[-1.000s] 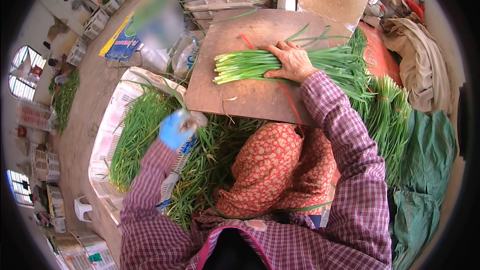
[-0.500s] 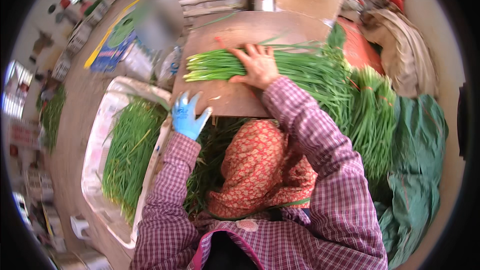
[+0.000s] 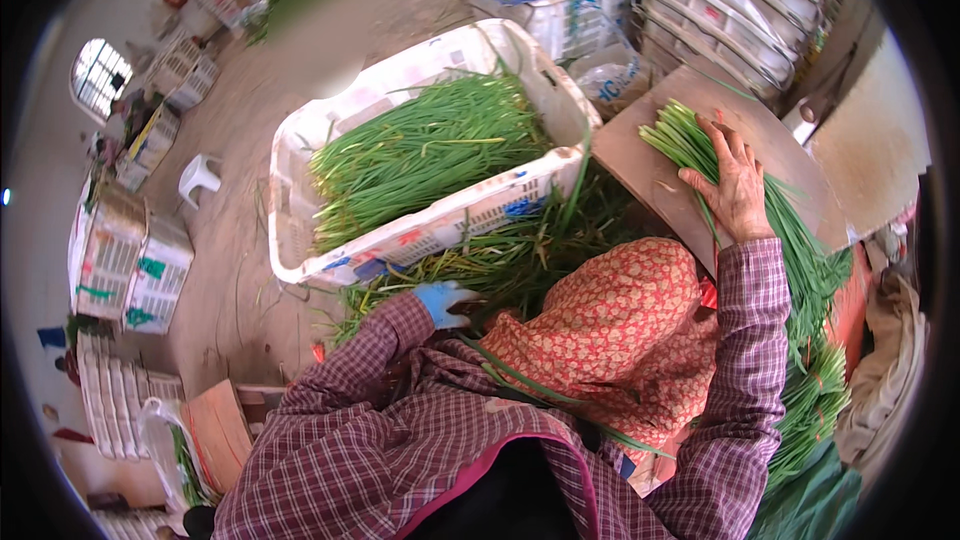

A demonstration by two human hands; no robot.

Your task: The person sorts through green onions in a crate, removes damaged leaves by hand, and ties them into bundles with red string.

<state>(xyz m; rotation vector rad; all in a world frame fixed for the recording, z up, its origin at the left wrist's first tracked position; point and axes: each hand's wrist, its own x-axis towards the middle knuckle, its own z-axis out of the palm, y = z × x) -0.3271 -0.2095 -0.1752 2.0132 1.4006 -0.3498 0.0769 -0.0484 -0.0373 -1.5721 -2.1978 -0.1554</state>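
On the tilted-looking brown board [image 3: 655, 155] lies a bunch of green chives [image 3: 690, 140] with pale cut ends at the upper left. My bare right hand [image 3: 733, 180] is over the bunch, thumb on one side and fingers curved across the other, gripping it against the board. Long leaves trail from under it past my right sleeve. In a blue glove, my left hand [image 3: 443, 304] is down beside my knee with fingers apart and nothing visible in them. Close to it is a heap of loose leaves [image 3: 520, 248] between me and the crate.
A white plastic crate [image 3: 292, 230] of chives stands left of the board. Tied chive bunches [image 3: 810, 390] lie at my right by green sheeting [image 3: 815, 490]. Stacked white crates [image 3: 720, 15] rise behind the board. A white stool [image 3: 200, 178] stands on the floor.
My view has swung left, bringing the whole crate in. My left hand has left the board's edge and dropped beside my knee. My right hand stays on the chives, fingers less spread.
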